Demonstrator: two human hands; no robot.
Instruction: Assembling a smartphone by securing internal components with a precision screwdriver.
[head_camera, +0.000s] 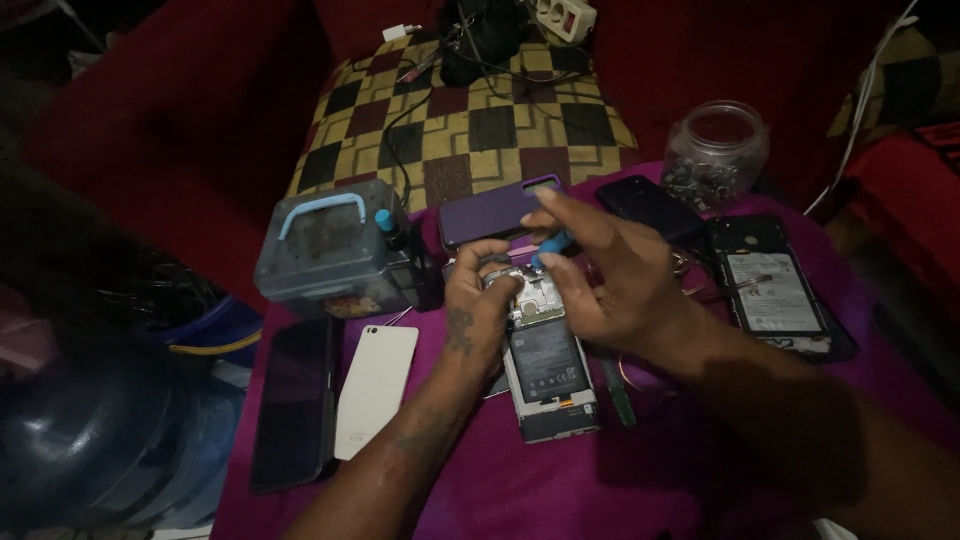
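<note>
The left hand (478, 305) steadies an opened phone (545, 365) on the counter (500, 480); the right hand (600, 275) pinches what seems a blue-handled screwdriver (552, 246).

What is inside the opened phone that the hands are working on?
The opened phone shows a dark battery and a lower board strip. The left hand and right hand, holding a blue-handled tool, cover its upper part.

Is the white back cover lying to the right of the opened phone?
No, the white back cover lies left of the opened phone, beside a dark phone.
</note>
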